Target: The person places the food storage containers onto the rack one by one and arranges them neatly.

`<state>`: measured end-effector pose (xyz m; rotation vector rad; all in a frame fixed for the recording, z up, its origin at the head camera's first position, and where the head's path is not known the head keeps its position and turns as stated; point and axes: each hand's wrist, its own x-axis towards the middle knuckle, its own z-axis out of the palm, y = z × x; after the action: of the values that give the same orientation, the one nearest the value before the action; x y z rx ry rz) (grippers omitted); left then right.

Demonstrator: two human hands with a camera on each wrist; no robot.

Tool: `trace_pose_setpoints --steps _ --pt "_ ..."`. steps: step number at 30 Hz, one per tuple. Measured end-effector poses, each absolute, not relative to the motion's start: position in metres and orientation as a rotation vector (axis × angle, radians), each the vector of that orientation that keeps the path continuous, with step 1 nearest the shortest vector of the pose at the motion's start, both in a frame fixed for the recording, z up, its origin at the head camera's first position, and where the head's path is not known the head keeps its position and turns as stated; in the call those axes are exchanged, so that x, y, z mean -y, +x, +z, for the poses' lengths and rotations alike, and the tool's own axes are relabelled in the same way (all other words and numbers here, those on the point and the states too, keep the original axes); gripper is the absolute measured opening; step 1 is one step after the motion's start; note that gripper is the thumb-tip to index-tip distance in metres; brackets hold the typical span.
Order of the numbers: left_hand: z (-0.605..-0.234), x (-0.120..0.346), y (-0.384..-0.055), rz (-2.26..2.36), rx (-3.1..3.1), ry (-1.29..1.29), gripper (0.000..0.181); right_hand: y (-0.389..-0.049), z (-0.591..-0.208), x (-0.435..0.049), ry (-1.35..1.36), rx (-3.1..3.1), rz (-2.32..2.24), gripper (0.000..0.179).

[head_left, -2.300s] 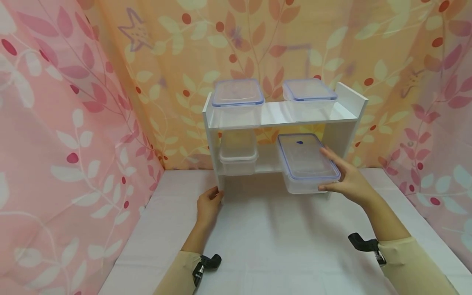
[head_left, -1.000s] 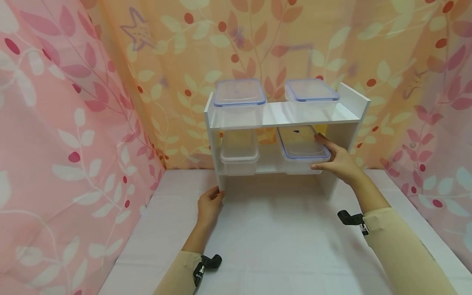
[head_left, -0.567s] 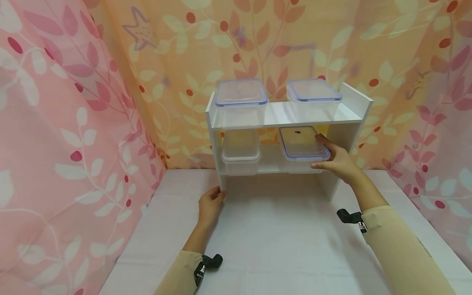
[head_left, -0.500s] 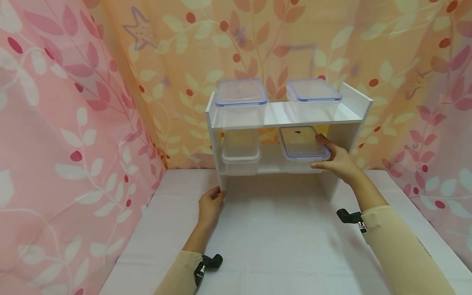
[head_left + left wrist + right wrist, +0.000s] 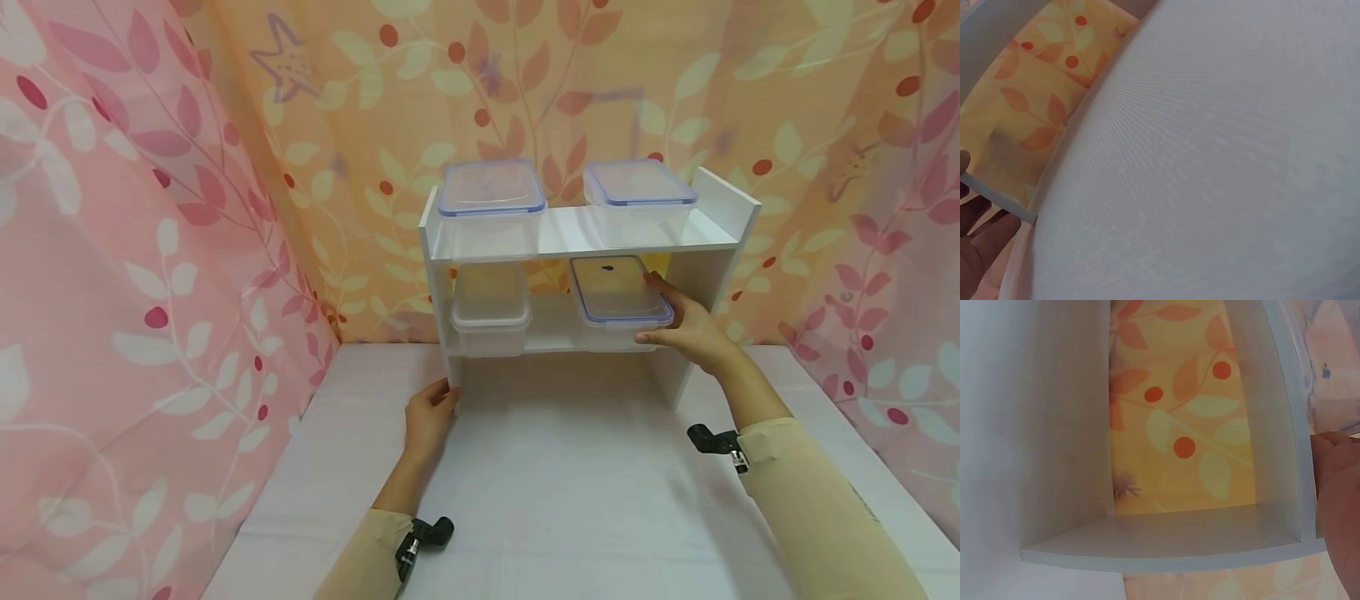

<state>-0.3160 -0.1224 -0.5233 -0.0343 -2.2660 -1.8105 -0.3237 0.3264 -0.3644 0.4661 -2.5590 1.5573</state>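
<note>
A white two-tier shelf [image 5: 570, 232] stands on the cloth-covered table. My left hand [image 5: 429, 425] grips the foot of its left side panel; in the left wrist view, thumb and fingers [image 5: 994, 232] lie either side of the panel edge. On the right of the lower tier is a clear food container [image 5: 618, 292] with a blue-rimmed lid. My right hand [image 5: 686, 327] holds its right side, thumb at the front corner and fingers along the lid's edge. In the right wrist view the hand [image 5: 1341, 481] is partly cut off by the frame edge.
A clear container with a whitish lid [image 5: 490, 308] sits on the lower tier's left. Above, two blue-rimmed containers stand on the top tier, one container [image 5: 491, 200] left and one container [image 5: 640, 196] right. Patterned curtains [image 5: 180, 250] enclose the table [image 5: 555, 492].
My right hand has pushed the blue-rimmed container back from the shelf's front into the lower tier, still holding it. The last half second shows hardly any movement. My left hand keeps its grip.
</note>
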Motion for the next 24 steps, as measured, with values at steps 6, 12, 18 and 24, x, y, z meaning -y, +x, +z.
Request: trace_pose_setpoints --steps 6,12,18,24 --pt "-0.524 0.121 -0.315 -1.823 2.256 -0.041 0.039 -0.323 -0.363 -0.327 0.478 2.566 1.551 0.11" --pt "-0.523 0.121 -0.315 -1.842 2.25 -0.043 0.038 -0.323 -0.362 -0.327 0.501 2.559 1.558 0.114" --pt "-0.523 0.121 -0.315 -1.847 2.245 -0.041 0.037 -0.321 -0.363 -0.327 0.524 2.549 1.544 0.116" --pt "-0.524 0.121 -0.314 -1.859 2.236 -0.038 0.036 -0.313 -0.365 -0.323 0.547 2.511 1.593 0.113"
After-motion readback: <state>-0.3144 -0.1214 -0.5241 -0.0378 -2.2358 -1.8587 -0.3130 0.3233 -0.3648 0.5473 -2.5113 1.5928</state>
